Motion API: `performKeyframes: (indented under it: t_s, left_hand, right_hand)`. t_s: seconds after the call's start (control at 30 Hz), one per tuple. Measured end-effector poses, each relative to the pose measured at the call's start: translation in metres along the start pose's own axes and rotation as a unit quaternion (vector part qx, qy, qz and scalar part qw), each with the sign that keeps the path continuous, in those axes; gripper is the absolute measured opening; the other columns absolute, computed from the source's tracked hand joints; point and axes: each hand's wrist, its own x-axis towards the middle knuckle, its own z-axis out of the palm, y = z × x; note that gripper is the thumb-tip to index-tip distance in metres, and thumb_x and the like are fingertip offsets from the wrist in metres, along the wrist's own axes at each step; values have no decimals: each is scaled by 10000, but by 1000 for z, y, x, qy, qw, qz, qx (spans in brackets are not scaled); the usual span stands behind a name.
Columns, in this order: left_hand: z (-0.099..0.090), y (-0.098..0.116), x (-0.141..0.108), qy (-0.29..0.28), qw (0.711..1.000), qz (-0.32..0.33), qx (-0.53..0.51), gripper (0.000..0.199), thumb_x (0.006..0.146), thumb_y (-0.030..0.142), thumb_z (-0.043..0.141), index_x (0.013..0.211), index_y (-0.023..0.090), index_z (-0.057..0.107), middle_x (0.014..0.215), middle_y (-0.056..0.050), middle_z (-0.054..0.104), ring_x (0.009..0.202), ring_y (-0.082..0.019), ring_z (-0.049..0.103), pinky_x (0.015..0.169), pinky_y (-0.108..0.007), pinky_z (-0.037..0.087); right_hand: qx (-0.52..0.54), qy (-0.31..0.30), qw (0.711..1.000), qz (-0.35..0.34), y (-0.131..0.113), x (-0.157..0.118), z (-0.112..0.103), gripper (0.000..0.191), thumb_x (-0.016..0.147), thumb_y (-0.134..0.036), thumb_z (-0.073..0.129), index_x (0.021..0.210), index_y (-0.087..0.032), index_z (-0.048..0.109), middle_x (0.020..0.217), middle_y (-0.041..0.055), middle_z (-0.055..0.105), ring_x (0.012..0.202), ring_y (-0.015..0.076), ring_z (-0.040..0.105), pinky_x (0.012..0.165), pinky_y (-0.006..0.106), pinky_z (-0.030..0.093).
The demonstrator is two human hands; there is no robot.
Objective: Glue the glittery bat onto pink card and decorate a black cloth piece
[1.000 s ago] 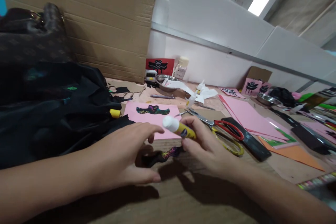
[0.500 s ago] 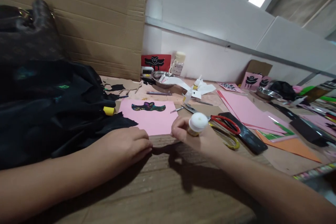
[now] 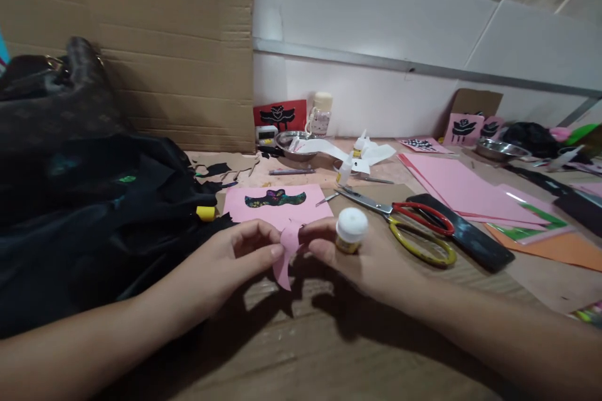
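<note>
Left hand [image 3: 230, 260] pinches curved pink paper cutout [image 3: 288, 244], centre of frame. Right hand [image 3: 380, 272] holds white-capped yellow glue stick [image 3: 351, 230], fingertips beside cutout, contact unclear. Beyond, glittery black paper shape [image 3: 275, 199] lies on rectangular pink paper sheet [image 3: 235, 208]; cutout held off it.

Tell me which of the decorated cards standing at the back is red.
The red card, left of the cream-capped bottle; the others, the pink cards, stand far to its right.
</note>
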Motion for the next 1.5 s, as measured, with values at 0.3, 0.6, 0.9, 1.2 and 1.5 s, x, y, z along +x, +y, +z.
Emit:
performKeyframes:
  t_s: [0.3,0.6,0.9,1.2,1.5]
  left_hand:
    - [7,-15,2,-28,997,62,24,411,905,615,766,982,236,625,991,-34,742,975,-233,723,894,-385,591]
    - [-12,-4,4,84,991,32,100,625,866,630,760,1296,233,541,761,59,626,609,-158,632,525,-247,466]
    - [-10,-9,1,-18,943,78,322,447,970,513,567,1309,222,581,822,-4,732,774,-237,700,736,-363,534]
    - [-18,-8,1,-38,857,150,492,315,981,477,589,1120,227,723,1026,-84,760,906,-283,711,774,-389,530]
    - [-4,-15,-7,-74,789,210,573,238,986,325,625,1146,240,779,1028,-91,717,906,-274,688,763,-375,537]
  right_hand:
    - [94,-18,995,4,-10,1,17,247,868,-378,802,847,-221,613,747,-35,626,656,137,555,642,255,495]
    - [25,-171,984,51,-7,-1,0,147,878,-302,787,945,-191,717,840,-1,738,745,154,677,712,259,543]
    - [-69,-41,995,51,22,27,-44,165,866,-323,795,883,-184,708,814,9,704,739,175,646,715,306,514]
    - [20,3,1000,14,16,11,-29,632,1011,-800,478,960,-193,646,643,-52,483,525,129,440,512,272,365]
    - [-36,65,997,11,12,7,-27,363,947,-552,748,1091,-240,630,753,-50,560,648,147,529,598,260,422]
